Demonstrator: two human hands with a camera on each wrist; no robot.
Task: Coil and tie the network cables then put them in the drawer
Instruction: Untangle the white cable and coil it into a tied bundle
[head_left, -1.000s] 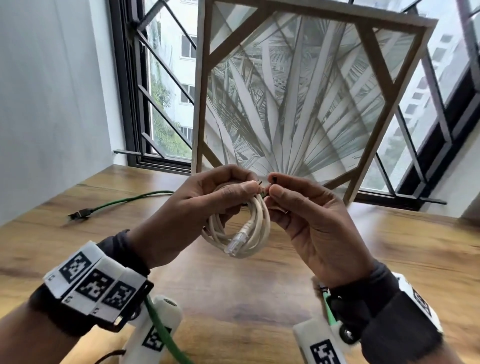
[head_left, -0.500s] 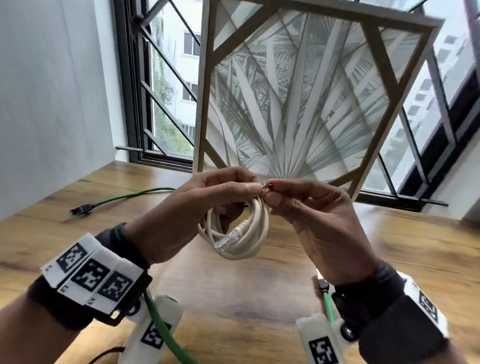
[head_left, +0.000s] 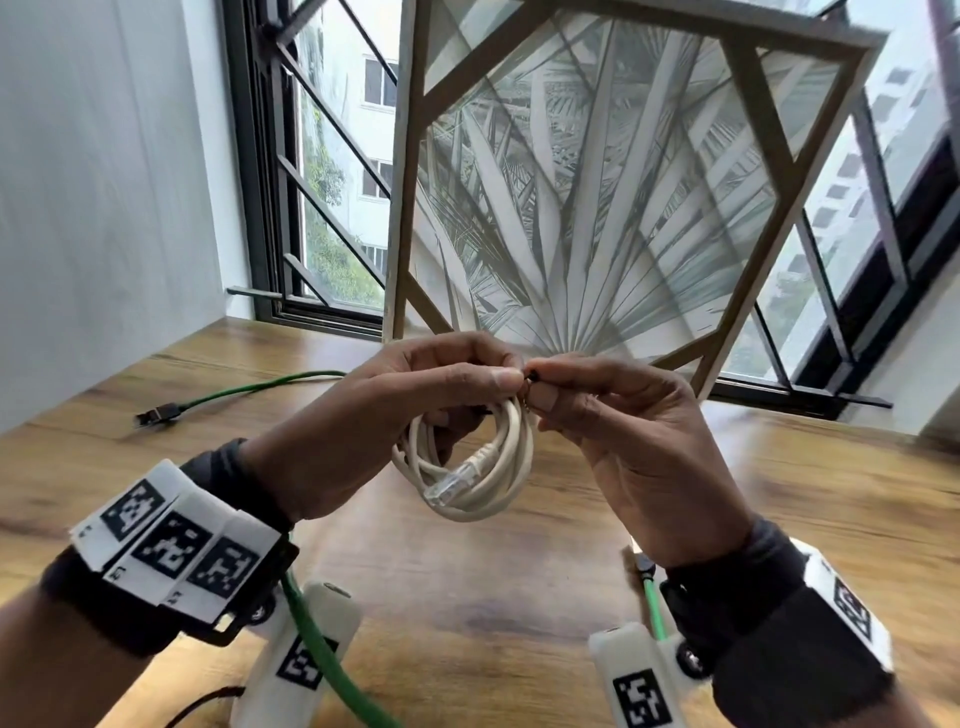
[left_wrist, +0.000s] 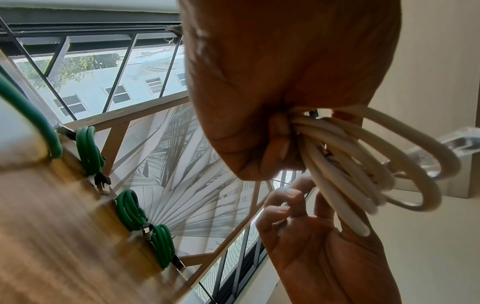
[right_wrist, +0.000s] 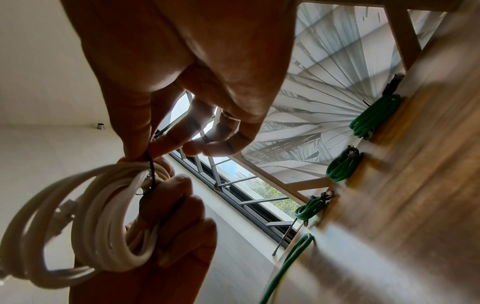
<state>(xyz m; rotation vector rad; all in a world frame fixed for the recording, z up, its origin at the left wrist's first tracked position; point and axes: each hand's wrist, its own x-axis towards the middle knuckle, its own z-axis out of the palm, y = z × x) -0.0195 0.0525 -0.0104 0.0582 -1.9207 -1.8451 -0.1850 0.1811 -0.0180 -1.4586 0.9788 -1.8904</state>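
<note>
Held up off the wooden table (head_left: 779, 519) between both hands: a coiled white network cable (head_left: 467, 483), loops hanging below the fingers, clear plug (head_left: 452, 480) dangling inside the ring. Left hand (head_left: 374, 431) wrapped round the top of the coil, fingers curled through the loops and clamped on the bundle (seen plainly from the left wrist, strands squeezed at the fingertips (left_wrist: 279, 142)). Right hand (head_left: 634, 441) just beside it, thumb and forefinger pressed together on a thin black tie (right_wrist: 152, 170) that runs round the gathered strands right at the left thumb; remaining fingers loosely bent, holding nothing. Fingertips of both hands meeting above the coil.

Beyond the grip, far side of the table: three small green coiled cables (right_wrist: 374, 117) lying in a row near a leaning palm-leaf picture frame (head_left: 597, 182). Off to the left of the left hand: a loose green cable (head_left: 249, 389) with a dark plug, uncoiled on the wood.
</note>
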